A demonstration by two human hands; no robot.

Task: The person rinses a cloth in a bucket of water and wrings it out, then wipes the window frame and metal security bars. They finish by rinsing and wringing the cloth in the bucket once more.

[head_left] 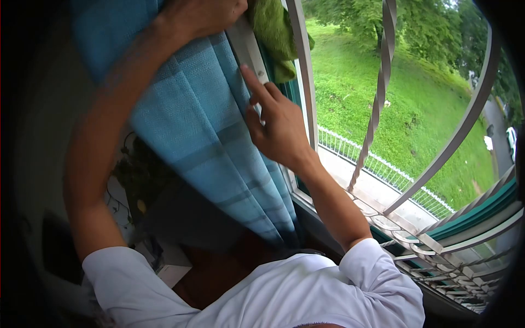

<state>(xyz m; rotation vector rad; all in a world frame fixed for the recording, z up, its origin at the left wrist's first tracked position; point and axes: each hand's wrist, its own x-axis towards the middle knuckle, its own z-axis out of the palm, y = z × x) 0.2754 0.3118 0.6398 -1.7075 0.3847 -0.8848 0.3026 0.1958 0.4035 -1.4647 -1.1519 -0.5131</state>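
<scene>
A blue curtain [202,109] with darker bands hangs in folds beside the window. My left hand [205,15] is raised over its upper part, at the top edge of the view. Its fingers look curled closed, but they are partly cut off, and what they hold is hidden. My right hand [279,123] is beside the curtain's window-side edge, with the index finger stretched up to the pale window frame [249,52]. Thumb and fingers stand apart, and nothing shows between them. A fuzzy green cloth [273,33] hangs just beyond the frame, above my right hand.
Metal window bars [377,104], one twisted, stand to the right, with scrolled ironwork [394,224] lower down. Outside are grass, trees and a white fence [377,169]. Below left, in shadow, are a dark leafy-looking thing [134,169] and a pale box-like object [174,268].
</scene>
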